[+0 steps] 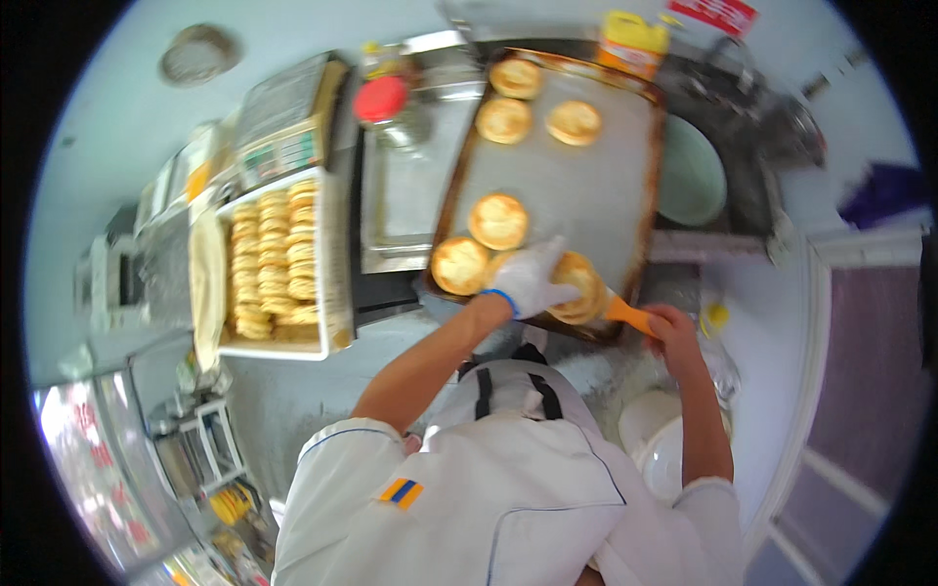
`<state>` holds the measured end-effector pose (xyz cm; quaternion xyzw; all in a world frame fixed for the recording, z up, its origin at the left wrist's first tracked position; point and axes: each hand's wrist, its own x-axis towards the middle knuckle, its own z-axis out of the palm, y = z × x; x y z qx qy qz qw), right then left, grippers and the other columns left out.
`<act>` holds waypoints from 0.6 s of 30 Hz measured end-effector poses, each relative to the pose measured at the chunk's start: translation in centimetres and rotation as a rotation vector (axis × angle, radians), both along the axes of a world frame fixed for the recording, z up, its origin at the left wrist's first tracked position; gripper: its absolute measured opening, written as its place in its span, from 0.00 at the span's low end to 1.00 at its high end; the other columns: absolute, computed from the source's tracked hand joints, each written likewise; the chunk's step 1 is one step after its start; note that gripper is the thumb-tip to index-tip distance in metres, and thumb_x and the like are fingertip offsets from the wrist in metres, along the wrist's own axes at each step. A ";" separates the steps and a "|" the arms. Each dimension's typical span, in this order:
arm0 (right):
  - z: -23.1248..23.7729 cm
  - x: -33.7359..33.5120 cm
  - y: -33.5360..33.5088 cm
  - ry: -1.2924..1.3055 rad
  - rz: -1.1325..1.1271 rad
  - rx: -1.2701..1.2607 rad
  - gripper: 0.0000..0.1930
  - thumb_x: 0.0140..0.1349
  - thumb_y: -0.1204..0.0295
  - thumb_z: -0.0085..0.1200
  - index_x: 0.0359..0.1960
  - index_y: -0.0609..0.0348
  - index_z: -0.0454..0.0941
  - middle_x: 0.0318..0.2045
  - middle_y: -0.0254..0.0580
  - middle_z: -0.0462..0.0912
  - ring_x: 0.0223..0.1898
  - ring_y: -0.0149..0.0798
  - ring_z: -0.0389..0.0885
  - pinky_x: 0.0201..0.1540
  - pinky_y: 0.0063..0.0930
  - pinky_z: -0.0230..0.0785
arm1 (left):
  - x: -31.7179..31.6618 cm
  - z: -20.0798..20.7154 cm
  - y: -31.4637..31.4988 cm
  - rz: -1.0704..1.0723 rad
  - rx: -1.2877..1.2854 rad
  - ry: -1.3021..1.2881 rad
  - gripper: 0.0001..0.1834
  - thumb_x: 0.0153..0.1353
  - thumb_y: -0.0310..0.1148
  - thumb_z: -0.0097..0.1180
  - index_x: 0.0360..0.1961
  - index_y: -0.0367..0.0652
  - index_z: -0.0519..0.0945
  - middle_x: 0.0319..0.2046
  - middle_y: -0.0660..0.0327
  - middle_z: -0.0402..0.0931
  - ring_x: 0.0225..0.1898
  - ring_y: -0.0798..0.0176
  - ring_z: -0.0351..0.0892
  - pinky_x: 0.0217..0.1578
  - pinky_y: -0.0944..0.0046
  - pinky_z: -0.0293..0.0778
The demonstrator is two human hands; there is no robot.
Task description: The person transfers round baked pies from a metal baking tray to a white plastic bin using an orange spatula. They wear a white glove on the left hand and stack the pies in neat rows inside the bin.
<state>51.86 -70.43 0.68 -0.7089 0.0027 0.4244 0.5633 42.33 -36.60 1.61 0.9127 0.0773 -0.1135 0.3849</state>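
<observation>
A: can anyone actually read the writing in here?
B: nope, nothing legible for me. The red sign (pixel 713 14) on the wall (pixel 803 41), far end to the right, has white marks, but they're a blur.
A: ok, what about the yellow jug (pixel 633 44)?
B: its front is just an orange-red smear, can't make it out. Same with the scale (pixel 283 103), tiny smudges.
A: and the glass (pixel 115 471), lower left?
B: red marks like lettering, way too fuzzy.
</observation>
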 end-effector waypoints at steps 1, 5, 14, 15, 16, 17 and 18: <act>0.1 -0.2 0.0 -0.009 -0.054 -0.005 0.17 0.71 0.66 0.57 0.56 0.62 0.80 0.36 0.38 0.84 0.26 0.29 0.81 0.25 0.23 0.69 | 0.1 0.3 0.2 0.002 -0.011 0.028 0.51 0.57 0.54 0.68 0.75 0.37 0.64 0.67 0.39 0.72 0.67 0.41 0.74 0.67 0.51 0.71; 3.0 0.2 -0.3 -0.035 -0.140 0.060 0.19 0.70 0.65 0.58 0.58 0.62 0.79 0.37 0.37 0.83 0.25 0.27 0.80 0.25 0.19 0.71 | 0.2 3.0 0.3 0.143 -0.139 -0.070 0.56 0.56 0.54 0.70 0.77 0.33 0.59 0.73 0.37 0.64 0.72 0.38 0.68 0.72 0.53 0.66; 8.6 -0.9 16.5 -0.326 -0.041 0.283 0.18 0.75 0.68 0.54 0.60 0.64 0.78 0.36 0.36 0.83 0.24 0.25 0.76 0.25 0.19 0.65 | -5.6 11.0 13.7 0.596 -0.316 -0.131 0.65 0.53 0.54 0.76 0.78 0.26 0.50 0.60 0.39 0.79 0.62 0.42 0.80 0.61 0.56 0.77; 8.4 -2.1 20.5 -0.318 -0.023 0.346 0.17 0.75 0.69 0.54 0.60 0.65 0.78 0.35 0.37 0.83 0.24 0.26 0.75 0.25 0.19 0.65 | -7.7 11.5 16.6 0.617 -0.501 -0.222 0.61 0.55 0.54 0.76 0.77 0.28 0.55 0.58 0.43 0.80 0.59 0.47 0.82 0.58 0.57 0.80; 8.4 -3.5 24.5 -0.320 0.009 0.346 0.17 0.75 0.69 0.54 0.60 0.66 0.77 0.35 0.38 0.83 0.24 0.27 0.76 0.25 0.20 0.65 | -10.0 12.0 19.6 0.644 -0.683 -0.289 0.57 0.57 0.54 0.75 0.75 0.30 0.59 0.56 0.47 0.82 0.57 0.52 0.84 0.54 0.57 0.82; 8.4 -5.0 28.7 -0.304 0.056 0.386 0.17 0.75 0.69 0.53 0.60 0.66 0.77 0.36 0.39 0.83 0.25 0.28 0.77 0.25 0.20 0.65 | -12.7 12.5 22.8 0.688 -0.737 -0.278 0.52 0.58 0.53 0.75 0.73 0.33 0.63 0.57 0.50 0.82 0.56 0.56 0.84 0.53 0.56 0.83; 8.4 -6.8 32.8 -0.246 0.115 0.411 0.17 0.76 0.69 0.53 0.60 0.66 0.77 0.36 0.40 0.83 0.25 0.28 0.77 0.25 0.20 0.65 | -15.6 12.9 25.9 0.753 -0.801 -0.216 0.48 0.60 0.52 0.74 0.72 0.36 0.67 0.57 0.53 0.82 0.56 0.60 0.83 0.51 0.55 0.84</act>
